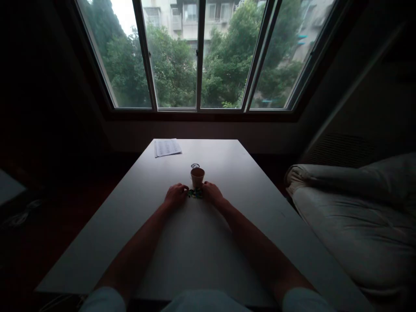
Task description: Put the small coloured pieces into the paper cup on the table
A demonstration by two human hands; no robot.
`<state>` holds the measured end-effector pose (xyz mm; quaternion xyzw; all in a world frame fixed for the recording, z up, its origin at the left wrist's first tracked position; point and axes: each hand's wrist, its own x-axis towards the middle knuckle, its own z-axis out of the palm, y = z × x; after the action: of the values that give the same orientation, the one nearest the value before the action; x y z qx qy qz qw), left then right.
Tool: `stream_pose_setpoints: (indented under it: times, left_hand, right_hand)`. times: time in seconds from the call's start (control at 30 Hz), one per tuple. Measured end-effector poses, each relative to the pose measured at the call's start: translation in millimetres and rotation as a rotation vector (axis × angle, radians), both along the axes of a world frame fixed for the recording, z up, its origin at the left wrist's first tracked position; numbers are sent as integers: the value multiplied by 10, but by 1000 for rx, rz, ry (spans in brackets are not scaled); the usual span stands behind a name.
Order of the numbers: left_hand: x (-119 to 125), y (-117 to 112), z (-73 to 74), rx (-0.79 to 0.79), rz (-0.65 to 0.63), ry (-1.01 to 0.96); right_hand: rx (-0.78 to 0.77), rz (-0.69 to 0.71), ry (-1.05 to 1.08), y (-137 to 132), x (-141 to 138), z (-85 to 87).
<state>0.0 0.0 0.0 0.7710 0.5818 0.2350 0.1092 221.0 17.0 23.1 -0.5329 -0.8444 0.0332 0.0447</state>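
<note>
The left hand [176, 194] and the right hand [212, 192] are rested on the pale rectangular table [195, 251], loosely curled. Whether anything is pinched cannot be told in the dim light. Between them, touched by both, a small heap of green and dark loose pieces [195, 193] is enclosed. Just beyond it a small brown paper cup [197, 177] stands upright. The light cup could probably be tipped by a knuckle, or the pieces scattered by a hasty sweep.

Table [227, 242] with cup [197, 177], paper [167, 147], small pieces [195, 193]
</note>
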Motion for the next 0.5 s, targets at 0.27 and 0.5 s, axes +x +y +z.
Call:
stream_pose_setpoints:
  times: [0.27,0.5]
  left_hand:
    - [2,-6,-5,5,4,-2]
    - [-12,20,-37,18,-5,-11]
  right_hand:
    - [-7,66,-14,34,37,5]
    - [7,79,10,38,49,-34]
